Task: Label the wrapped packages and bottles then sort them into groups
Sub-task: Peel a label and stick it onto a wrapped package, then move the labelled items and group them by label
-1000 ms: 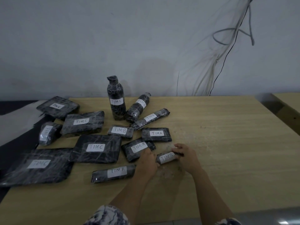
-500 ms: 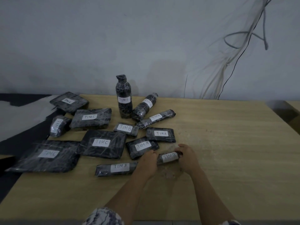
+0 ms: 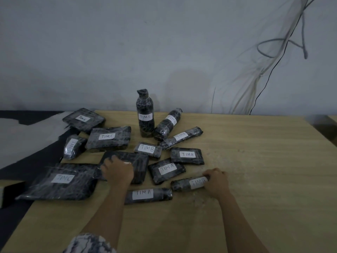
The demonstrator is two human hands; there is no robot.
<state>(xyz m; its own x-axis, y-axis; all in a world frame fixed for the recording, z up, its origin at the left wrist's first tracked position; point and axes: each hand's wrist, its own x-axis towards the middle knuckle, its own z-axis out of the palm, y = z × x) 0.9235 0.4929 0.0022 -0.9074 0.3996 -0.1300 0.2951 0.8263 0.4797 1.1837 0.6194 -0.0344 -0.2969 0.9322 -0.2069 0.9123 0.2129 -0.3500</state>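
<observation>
The left hand point(image 3: 117, 170) lies on a flat package point(image 3: 138, 167) in the middle of the pile, its fingers curled over the package's far left edge. The right hand point(image 3: 216, 181) grips the right end of a small roll point(image 3: 186, 184) marked TIMB, which lies on the table point(image 3: 264, 170) at the pile's near right rim. Right of that hand, broad bare wood runs to the table's right edge. On the left, a big package point(image 3: 60, 181) marked TIMC hangs over the slanting table edge. An upright bottle point(image 3: 145, 114) stands at the back.
</observation>
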